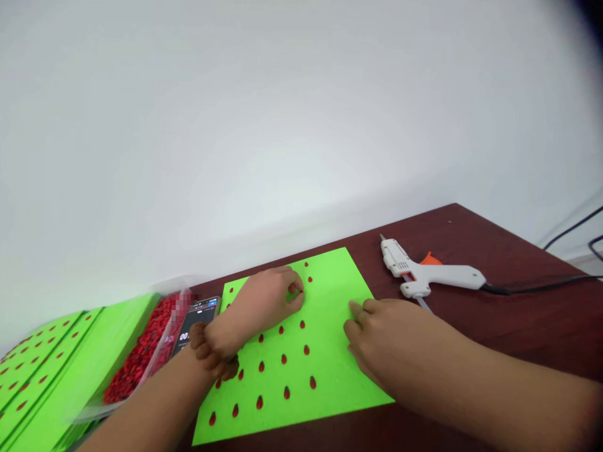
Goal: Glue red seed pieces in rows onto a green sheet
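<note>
A bright green sheet [330,370] lies on the table, with rows of small red-and-black ladybug pieces [287,392] on it. My left hand [271,298] is over the sheet's upper middle, thumb and forefinger brought together in a pinch close to its surface. Whatever sits between those fingertips is too small to make out. A brown beaded band [211,351] circles the left wrist. On the sheet's right part rests my right hand [377,329], its fingers curled and close together. Their undersides are hidden, so I cannot see what they hold, if anything.
A white glue gun [424,270] lies to the right on the dark red-brown table [471,317], its black cord [532,287] running off right. At left are a clear bag of red pieces [141,351], a phone [200,317] and stacked green sheets [42,376]. A wall stands behind.
</note>
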Tool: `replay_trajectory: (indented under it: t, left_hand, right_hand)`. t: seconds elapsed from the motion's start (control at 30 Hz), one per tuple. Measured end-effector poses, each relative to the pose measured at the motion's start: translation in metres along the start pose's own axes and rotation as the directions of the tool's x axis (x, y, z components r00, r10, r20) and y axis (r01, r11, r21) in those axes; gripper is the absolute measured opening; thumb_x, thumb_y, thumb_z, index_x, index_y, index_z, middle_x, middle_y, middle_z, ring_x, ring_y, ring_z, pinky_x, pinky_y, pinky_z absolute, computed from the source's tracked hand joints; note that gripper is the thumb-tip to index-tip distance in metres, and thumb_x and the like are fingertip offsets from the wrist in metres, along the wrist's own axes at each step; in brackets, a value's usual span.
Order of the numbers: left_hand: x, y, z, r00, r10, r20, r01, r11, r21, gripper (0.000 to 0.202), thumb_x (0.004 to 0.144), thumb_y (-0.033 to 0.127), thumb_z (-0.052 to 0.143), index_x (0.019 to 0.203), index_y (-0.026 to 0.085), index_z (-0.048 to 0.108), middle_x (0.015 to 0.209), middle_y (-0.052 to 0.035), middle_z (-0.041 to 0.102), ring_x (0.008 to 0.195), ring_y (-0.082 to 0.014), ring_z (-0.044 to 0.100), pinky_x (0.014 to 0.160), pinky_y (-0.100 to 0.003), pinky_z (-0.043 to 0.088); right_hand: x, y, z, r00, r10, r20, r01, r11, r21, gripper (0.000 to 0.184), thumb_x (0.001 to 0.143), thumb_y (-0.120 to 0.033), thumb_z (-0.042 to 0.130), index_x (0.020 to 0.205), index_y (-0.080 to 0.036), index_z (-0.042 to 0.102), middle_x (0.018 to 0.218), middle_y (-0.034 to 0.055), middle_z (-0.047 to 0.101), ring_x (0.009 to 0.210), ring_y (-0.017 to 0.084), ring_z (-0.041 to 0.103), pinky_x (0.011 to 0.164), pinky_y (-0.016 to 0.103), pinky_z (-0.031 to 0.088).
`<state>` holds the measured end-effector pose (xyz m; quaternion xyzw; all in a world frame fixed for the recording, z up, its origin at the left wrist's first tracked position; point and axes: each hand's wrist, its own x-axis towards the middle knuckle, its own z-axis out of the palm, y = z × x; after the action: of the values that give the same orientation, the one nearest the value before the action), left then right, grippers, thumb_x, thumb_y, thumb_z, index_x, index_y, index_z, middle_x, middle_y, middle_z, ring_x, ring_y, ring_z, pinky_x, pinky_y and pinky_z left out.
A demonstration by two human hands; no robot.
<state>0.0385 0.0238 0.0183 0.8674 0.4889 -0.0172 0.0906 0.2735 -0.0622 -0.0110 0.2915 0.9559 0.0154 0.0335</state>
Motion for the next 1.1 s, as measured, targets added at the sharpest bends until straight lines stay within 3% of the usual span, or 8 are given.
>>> replay_trajectory:
  t: [0.23, 0.6, 0.87, 1.1]
  left_hand:
    - [-0.001, 0.008, 0.007, 0.999, 0.042, -0.012, -0.042, 0.998, -0.052, 0.013, 0.091, 0.028, 0.063, 0.098, 0.025, 0.074, 0.101, -0.001, 0.078, 0.088, -0.0215, 0.072, 0.075, -0.035, 0.05]
    - [-0.001, 0.012, 0.009, 0.999, 0.05, -0.011, -0.05, 0.999, -0.004, 0.013, 0.095, 0.03, 0.065, 0.102, 0.024, 0.074, 0.103, -0.0028, 0.077, 0.091, -0.0235, 0.073, 0.074, -0.035, 0.052]
    - [-0.019, 0.009, 0.014, 0.971, 0.219, -0.099, -0.2, 0.964, 0.176, 0.016, 0.1, 0.024, 0.064, 0.112, 0.022, 0.073, 0.109, -0.0042, 0.077, 0.094, -0.0238, 0.074, 0.077, -0.037, 0.059]
    - [-0.02, 0.009, 0.018, 0.96, 0.262, -0.095, -0.239, 0.949, 0.204, 0.018, 0.1, 0.025, 0.064, 0.115, 0.022, 0.073, 0.109, -0.0041, 0.078, 0.1, -0.0261, 0.074, 0.08, -0.039, 0.061]
  right_hand:
    - [0.001, -0.001, -0.004, 0.999, 0.013, 0.047, -0.013, 1.0, -0.006, 0.018, 0.08, -0.004, 0.071, 0.084, -0.022, 0.074, 0.081, 0.0068, 0.072, 0.069, 0.021, 0.061, 0.056, 0.036, 0.037]
    - [0.001, 0.0, -0.007, 0.998, 0.017, 0.052, -0.018, 1.0, 0.008, 0.017, 0.079, -0.005, 0.074, 0.087, -0.02, 0.076, 0.084, 0.0083, 0.074, 0.07, 0.021, 0.065, 0.061, 0.035, 0.043]
    - [0.002, -0.001, -0.007, 1.0, 0.019, 0.017, -0.019, 1.0, 0.003, 0.011, 0.082, -0.009, 0.076, 0.083, -0.02, 0.075, 0.081, 0.008, 0.074, 0.069, 0.021, 0.064, 0.057, 0.035, 0.04]
    - [0.001, -0.001, -0.002, 1.0, 0.015, 0.009, -0.015, 1.0, -0.008, 0.013, 0.082, -0.008, 0.074, 0.087, -0.02, 0.075, 0.083, 0.0084, 0.074, 0.07, 0.022, 0.065, 0.058, 0.036, 0.042]
